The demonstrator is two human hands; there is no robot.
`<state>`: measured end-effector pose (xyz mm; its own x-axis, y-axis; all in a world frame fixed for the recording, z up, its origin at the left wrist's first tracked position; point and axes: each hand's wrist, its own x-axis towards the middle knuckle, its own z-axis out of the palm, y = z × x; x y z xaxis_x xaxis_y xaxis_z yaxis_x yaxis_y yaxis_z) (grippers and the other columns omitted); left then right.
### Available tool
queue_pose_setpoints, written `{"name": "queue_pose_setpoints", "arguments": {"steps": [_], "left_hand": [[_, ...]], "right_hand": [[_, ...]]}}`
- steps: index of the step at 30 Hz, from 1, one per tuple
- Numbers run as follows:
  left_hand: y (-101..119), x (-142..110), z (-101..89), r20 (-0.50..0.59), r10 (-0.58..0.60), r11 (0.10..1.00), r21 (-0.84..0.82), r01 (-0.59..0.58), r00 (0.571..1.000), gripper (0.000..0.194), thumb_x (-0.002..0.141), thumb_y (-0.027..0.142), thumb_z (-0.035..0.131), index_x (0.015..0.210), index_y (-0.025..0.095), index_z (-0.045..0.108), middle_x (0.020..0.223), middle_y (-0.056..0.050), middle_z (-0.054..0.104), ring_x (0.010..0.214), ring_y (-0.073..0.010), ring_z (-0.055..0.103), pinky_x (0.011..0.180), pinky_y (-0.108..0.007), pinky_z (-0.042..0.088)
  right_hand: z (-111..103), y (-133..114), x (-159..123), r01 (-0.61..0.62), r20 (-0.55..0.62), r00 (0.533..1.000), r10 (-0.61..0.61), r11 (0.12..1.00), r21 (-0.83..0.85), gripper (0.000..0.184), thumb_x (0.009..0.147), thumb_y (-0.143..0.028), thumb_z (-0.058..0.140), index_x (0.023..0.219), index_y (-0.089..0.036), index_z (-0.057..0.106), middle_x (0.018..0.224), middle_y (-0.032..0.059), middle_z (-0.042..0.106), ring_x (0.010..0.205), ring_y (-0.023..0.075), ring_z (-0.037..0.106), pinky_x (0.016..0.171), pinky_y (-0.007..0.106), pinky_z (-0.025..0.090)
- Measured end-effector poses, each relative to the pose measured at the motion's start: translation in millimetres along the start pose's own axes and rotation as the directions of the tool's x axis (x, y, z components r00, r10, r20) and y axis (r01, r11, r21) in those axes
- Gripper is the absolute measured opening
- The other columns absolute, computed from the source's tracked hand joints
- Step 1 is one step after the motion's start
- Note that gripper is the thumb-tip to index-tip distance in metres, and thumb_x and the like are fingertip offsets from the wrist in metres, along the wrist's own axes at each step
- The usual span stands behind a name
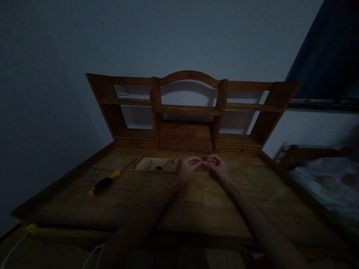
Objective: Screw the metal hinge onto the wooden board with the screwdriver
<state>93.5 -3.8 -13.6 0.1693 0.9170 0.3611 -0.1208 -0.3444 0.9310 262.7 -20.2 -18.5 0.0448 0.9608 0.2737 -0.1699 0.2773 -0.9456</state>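
Note:
My left hand (188, 169) and my right hand (219, 166) meet over the far middle of the wooden desk (224, 213). Both are closed, with fingertips pinched around a small dark thing (204, 159), too dim and small to name. Beneath and beside them lies a pale, worn strip of board (171, 164) with a dark spot on it. To the left rests a yellow and black screwdriver (103, 184), its shaft pointing toward the strip. A few small screws (97, 173) lie beyond its handle.
A wooden shelf unit (190, 109) stands along the desk's back edge against the wall. Raised wooden edges border both sides. A yellow piece with a white cable (17, 244) is at the front left. Pale plastic sheeting (328, 179) lies off the right side.

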Motion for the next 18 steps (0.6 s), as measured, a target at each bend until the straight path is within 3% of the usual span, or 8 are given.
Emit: {"name": "queue_pose_setpoints", "arguments": {"steps": [8,13,18], "left_hand": [[-0.1,-1.7,-0.5,0.019,0.017,0.998,0.061,-0.018,1.0,0.026,0.071,0.039,0.077,0.083,0.016,0.072,0.082,-0.007,0.075,0.077,-0.0189,0.07,0.072,-0.028,0.057],[-9.5,0.0,-0.6,0.038,0.087,0.99,0.107,-0.09,0.995,0.021,0.077,0.036,0.071,0.087,0.017,0.069,0.085,-0.004,0.072,0.077,-0.0159,0.069,0.071,-0.025,0.055],[-8.6,0.1,-0.9,0.001,0.145,0.973,0.182,-0.142,0.989,0.017,0.083,0.035,0.066,0.089,0.019,0.068,0.087,-0.004,0.072,0.077,-0.0154,0.069,0.073,-0.027,0.056]], "right_hand": [[-2.0,5.6,1.0,-0.019,0.027,0.999,0.02,0.999,-0.034,0.04,0.058,-0.038,0.088,0.086,-0.021,0.066,0.075,-0.0008,0.066,0.057,0.0106,0.057,0.053,0.023,0.045],[2.2,-2.1,-6.6,-0.024,0.04,0.999,0.029,0.992,-0.123,0.037,0.069,-0.047,0.08,0.088,-0.019,0.067,0.073,0.0009,0.066,0.056,0.011,0.057,0.051,0.022,0.041],[5.7,-8.7,-10.5,-0.034,0.058,0.997,0.042,0.99,-0.136,0.045,0.072,-0.049,0.077,0.105,-0.022,0.067,0.086,0.0024,0.069,0.059,0.011,0.059,0.053,0.022,0.043]]}}
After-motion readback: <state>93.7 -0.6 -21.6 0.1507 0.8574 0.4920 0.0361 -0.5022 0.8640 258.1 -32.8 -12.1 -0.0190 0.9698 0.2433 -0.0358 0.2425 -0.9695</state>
